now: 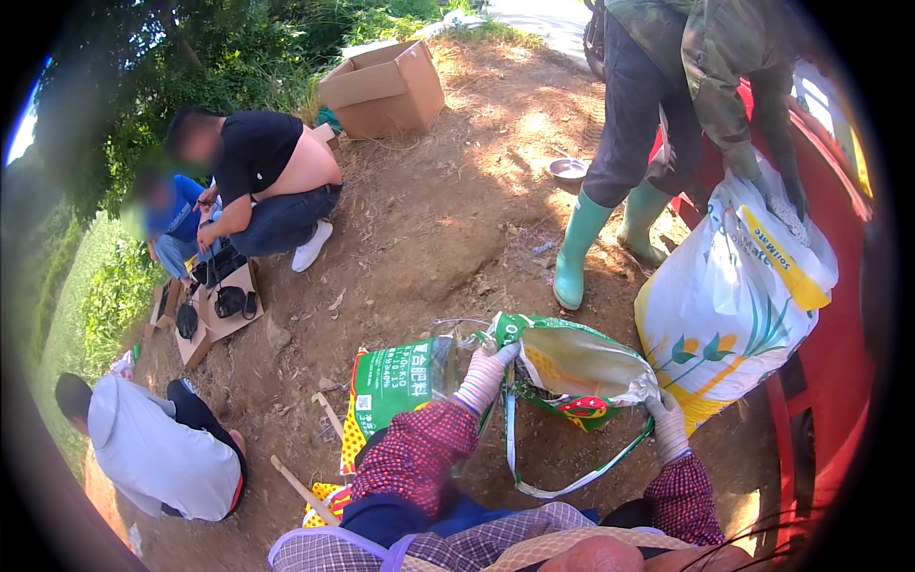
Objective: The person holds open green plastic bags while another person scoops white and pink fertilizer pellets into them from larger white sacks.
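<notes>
In front of me an open green and white woven sack (581,360) hangs between my two gloved hands, its mouth spread wide. My left hand (484,374) grips the left side of its rim, and my right hand (667,419) holds the right side. A strap-like strip (562,492) loops from the sack toward my body. Just beyond my right hand, a big white sack (710,305) with a corn design is tilted by a co-worker's gloved hands (772,186); pale granules show at its top. Left of my left hand lies a green and yellow printed fertilizer bag (396,386).
The co-worker's green rubber boots (577,253) stand beyond the sack. A red vehicle (824,381) borders the right side. On the dirt are a metal bowl (568,170), a cardboard box (386,91) and wooden handles (303,488). Several people crouch or sit at left.
</notes>
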`<state>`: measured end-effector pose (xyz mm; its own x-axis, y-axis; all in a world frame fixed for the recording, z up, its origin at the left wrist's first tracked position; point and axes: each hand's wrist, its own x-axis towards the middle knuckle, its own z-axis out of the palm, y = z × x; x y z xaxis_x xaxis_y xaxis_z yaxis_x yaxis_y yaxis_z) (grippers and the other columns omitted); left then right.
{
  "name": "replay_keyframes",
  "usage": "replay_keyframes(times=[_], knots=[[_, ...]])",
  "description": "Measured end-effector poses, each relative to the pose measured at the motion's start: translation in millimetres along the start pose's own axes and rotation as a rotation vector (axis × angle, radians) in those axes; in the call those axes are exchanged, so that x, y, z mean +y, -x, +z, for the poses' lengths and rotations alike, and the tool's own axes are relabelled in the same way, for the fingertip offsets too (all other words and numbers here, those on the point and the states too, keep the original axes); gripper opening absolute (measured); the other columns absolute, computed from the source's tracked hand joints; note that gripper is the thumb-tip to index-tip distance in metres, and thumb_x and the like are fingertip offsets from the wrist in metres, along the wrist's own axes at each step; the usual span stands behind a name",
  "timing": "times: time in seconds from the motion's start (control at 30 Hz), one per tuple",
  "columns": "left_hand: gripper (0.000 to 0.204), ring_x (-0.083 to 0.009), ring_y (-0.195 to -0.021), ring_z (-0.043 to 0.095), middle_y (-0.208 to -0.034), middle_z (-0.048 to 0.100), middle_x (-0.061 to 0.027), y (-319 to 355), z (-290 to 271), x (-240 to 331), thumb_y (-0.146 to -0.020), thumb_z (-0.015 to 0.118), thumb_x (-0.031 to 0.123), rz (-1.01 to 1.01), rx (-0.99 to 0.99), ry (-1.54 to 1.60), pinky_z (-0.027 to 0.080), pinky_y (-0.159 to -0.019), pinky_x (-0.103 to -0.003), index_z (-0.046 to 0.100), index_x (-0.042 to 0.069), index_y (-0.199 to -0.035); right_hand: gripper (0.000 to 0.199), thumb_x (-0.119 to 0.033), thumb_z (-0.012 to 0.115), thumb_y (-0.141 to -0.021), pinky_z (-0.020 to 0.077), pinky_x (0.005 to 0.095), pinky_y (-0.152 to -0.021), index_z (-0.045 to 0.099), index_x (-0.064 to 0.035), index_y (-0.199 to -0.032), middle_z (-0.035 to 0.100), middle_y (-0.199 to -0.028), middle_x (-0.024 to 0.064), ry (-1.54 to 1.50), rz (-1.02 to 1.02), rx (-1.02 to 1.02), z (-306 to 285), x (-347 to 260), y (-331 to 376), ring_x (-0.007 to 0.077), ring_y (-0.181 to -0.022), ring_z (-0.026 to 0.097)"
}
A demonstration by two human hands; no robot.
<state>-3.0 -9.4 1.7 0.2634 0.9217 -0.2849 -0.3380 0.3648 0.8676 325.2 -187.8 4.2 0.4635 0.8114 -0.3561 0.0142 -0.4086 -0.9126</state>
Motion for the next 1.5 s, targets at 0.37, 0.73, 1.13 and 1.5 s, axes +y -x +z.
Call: replay_keyframes(times=[0.37, 0.73, 1.13, 1.5], knots=[[0.025, -0.0127, -0.094, 0.062, -0.106, 0.068, -0.0015, -8, 21, -9, -0.09, 0.067, 0.011, 0.045, -0.179, -0.025, 0.049, -0.086, -0.029, 0.064, 0.005, -0.115, 0.032, -0.021, 0.057, -0.092, 0.0449, 0.0253, -0.045, 0.059, 0.0014, -0.115, 0.063, -0.078, 0.0061, 0.082, 0.04, 0.083, -11, 17, -11, 0.0128, -0.053, 0.055], [0.029, -0.0139, -0.095, 0.062, -0.109, 0.066, -0.0032, -13, 16, -25, -0.09, 0.062, 0.007, -0.041, -0.176, 0.001, 0.051, -0.084, -0.029, 0.061, 0.002, -0.119, 0.04, -0.028, 0.057, -0.09, 0.0401, 0.0269, -0.051, 0.063, 0.0004, -0.118, 0.058, -0.078, 0.0047, 0.194, 0.011, 0.171, -35, 34, -32, 0.0119, -0.056, 0.049], [0.03, -0.0136, -0.093, 0.062, -0.108, 0.067, -0.0033, -23, 23, -28, -0.089, 0.064, 0.006, -0.027, -0.13, -0.031, 0.051, -0.082, -0.029, 0.061, 0.003, -0.118, 0.039, -0.03, 0.059, -0.091, 0.0378, 0.0268, -0.049, 0.064, -0.0004, -0.116, 0.055, -0.076, 0.0015, 0.198, 0.119, 0.183, -15, 3, -14, 0.011, -0.055, 0.047], [0.032, -0.0144, -0.091, 0.062, -0.107, 0.067, -0.0043, -22, 22, -35, -0.088, 0.065, 0.007, -0.149, -0.034, -0.062, 0.05, -0.079, -0.028, 0.061, 0.003, -0.12, 0.038, -0.028, 0.055, -0.095, 0.0364, 0.0221, -0.042, 0.06, -0.0008, -0.121, 0.053, -0.069, -0.0019, 0.096, 0.015, 0.111, 8, -7, -25, 0.007, -0.047, 0.043]])
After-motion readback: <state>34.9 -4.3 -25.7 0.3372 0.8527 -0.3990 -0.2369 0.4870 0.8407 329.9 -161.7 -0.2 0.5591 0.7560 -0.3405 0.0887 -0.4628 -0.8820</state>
